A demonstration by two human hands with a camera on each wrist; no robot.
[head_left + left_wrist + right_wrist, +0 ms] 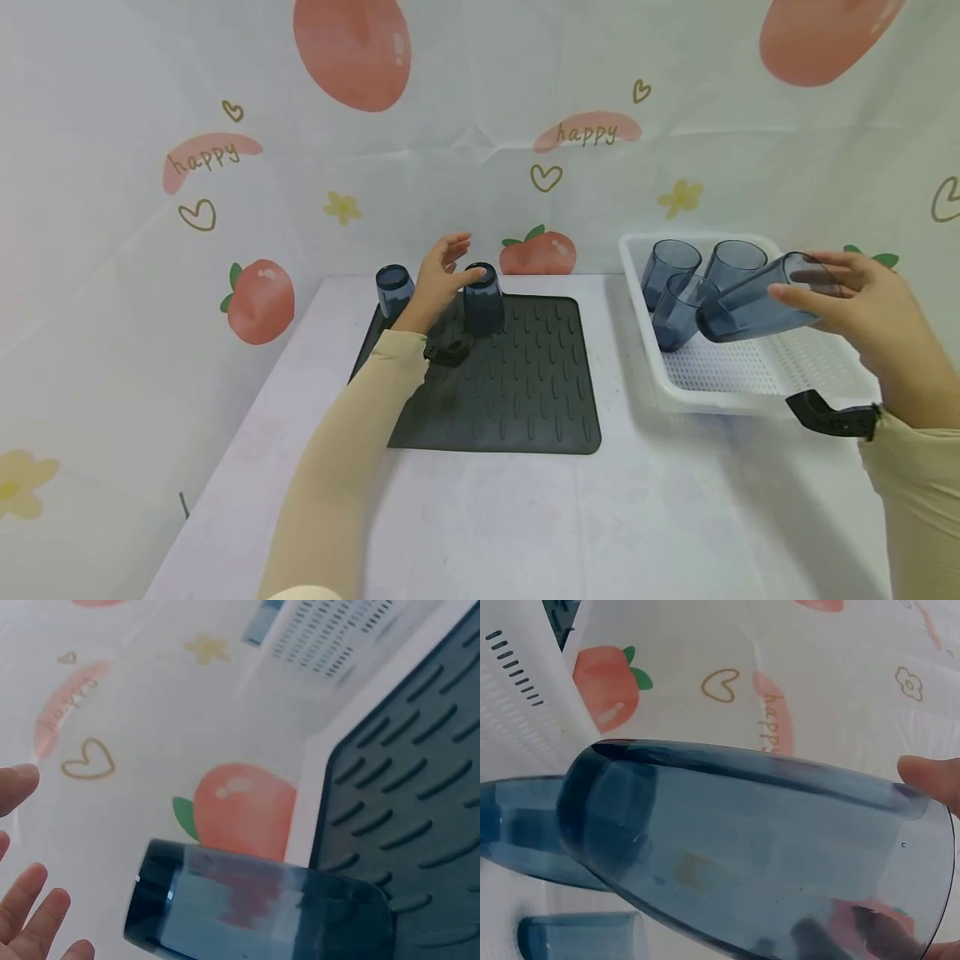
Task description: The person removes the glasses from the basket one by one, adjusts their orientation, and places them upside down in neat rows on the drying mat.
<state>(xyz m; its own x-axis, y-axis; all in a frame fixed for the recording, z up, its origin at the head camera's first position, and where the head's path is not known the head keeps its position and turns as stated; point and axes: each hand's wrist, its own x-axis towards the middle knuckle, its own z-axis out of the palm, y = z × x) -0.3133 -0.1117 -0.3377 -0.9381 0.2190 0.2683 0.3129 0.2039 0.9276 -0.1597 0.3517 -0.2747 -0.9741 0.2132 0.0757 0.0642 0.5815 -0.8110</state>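
My right hand (866, 304) holds a clear blue drinking glass (757, 302) near its rim, fingers and thumb on opposite sides. This glass tilts almost level above the white basket (656, 367), its base pointing left; in the right wrist view the held glass (750, 840) fills the middle. My left hand (433, 287) is over the back of the black drying mat (517, 392), beside an upside-down blue glass (483, 308). The left wrist view shows those fingers (26, 907) spread and apart from that glass (247, 900).
Another upside-down glass (393, 290) stands at the mat's back left corner, partly behind my left hand. Three glasses, one of them in front (681, 312), lean upright in the basket's left part. A patterned cloth (465, 183) hangs behind the white table (510, 525).
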